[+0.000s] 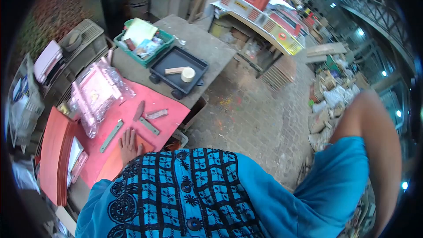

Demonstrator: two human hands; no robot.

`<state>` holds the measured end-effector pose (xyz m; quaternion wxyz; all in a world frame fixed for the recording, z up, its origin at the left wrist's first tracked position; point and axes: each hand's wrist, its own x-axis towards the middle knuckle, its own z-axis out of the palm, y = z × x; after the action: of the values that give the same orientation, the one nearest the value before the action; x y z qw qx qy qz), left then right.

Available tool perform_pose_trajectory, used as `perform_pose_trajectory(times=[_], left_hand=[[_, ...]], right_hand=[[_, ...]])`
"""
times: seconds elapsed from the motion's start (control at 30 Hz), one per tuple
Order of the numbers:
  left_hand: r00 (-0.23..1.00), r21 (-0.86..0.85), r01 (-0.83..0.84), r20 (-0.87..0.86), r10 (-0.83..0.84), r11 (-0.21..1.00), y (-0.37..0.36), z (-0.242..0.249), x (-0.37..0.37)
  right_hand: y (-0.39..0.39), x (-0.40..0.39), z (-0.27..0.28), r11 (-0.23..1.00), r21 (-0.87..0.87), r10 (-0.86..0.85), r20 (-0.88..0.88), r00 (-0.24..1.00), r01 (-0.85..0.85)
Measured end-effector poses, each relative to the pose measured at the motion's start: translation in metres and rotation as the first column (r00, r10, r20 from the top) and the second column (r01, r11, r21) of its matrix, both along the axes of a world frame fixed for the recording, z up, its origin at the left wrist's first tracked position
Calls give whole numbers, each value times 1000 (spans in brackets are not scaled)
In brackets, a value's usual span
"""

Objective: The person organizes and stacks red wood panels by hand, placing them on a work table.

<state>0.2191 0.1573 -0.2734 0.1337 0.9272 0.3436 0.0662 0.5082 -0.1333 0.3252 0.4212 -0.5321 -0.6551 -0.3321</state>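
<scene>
A: Orange and thin: noting a board at the near edge of the red-covered surface, lying flat and partly hiding under the blue garment.

B: Confirming. Recording the left hand as spread wide, palm down, pressing on that board and gripping nothing. Fingers pointing away from the body.

A: Asking about the right hand.

B: Not appearing in view. Seeing only the raised right arm and its blue sleeve, well apart from the surface.

A: Listing neighbours.

B: Logging one grey strip just beside the left hand and a second grey strip near the fingertips. Logging a brown blade-shaped piece beyond them. Also logging a clear plastic bag of pink parts farther left, a stack of red sheets at the surface's end, and a black tray carrying a tape roll.

A: Assessing how the board handles.

B: Judging it light and stiff, likely smooth-faced, so probably sliding easily on the red cover. Judging thin corners as prone to denting or chipping.

A: Advising on a hold.

B: Recommending pinching along a free long edge, thumb above and fingers beneath, after sliding it past the surface's rim. Avoiding lifting by one corner, risking flex.
</scene>
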Motion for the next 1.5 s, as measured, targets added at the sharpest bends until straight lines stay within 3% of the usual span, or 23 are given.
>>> perform_pose_trajectory(times=[0.07, 0.13, 0.17, 0.23, 0.3, 0.33, 0.37, 0.4, 0.47, 0.5, 0.7, 1.17, 1.5], left_hand=[[999, -1, 4, 51, -4, 1000, 1, -6, -4], [997, 4, -3, 77, 2, 1000, -2, -3, -2], [997, 16, -4, 83, 3, 1000, -3, -2, -2], [996, 9, -16, 90, 15, 1000, -3, 0, -2], [993, -16, -34, 115, 35, 999, -3, -2, -3], [990, -19, -38, 134, 40, 999, -2, -4, -3], [989, -16, -39, 142, 41, 999, -2, -5, -4], [989, -13, -38, 146, 39, 999, -2, -6, -5], [973, 28, -12, 229, 6, 1000, 1, -19, -9], [977, 34, -16, 214, 8, 999, 1, -16, -8], [986, 33, -66, 156, 60, 997, 0, -10, -4], [987, 19, -89, 133, 85, 996, 2, -2, 0], [990, 36, -101, 101, 97, 994, 2, -2, -1]], right_hand=[[16, 7, -14, 963, 85, 264, -71, 962, -257], [45, 16, -42, 799, 189, 599, -154, 786, -571], [66, 20, -67, 642, 247, 767, -218, 604, -726], [119, 27, -132, 357, 359, 907, -354, 228, -862], [188, 21, -240, 232, 515, 816, -565, -124, -825], [223, 6, -310, 284, 587, 697, -669, -257, -758], [251, -15, -386, 428, 639, 516, -753, -408, -639], [270, -37, -468, 735, 243, 406, -905, 123, -633], [269, -101, -573, 774, -134, 65, -955, 288, -619], [255, -120, -571, 845, -231, 146, -769, 622, -483], [235, -163, -627, 770, -379, 171, -653, 738, -514], [239, -164, -622, 739, -492, 135, -560, 817, -460], [242, -167, -620, 640, -624, 78, -528, 845, -449]])
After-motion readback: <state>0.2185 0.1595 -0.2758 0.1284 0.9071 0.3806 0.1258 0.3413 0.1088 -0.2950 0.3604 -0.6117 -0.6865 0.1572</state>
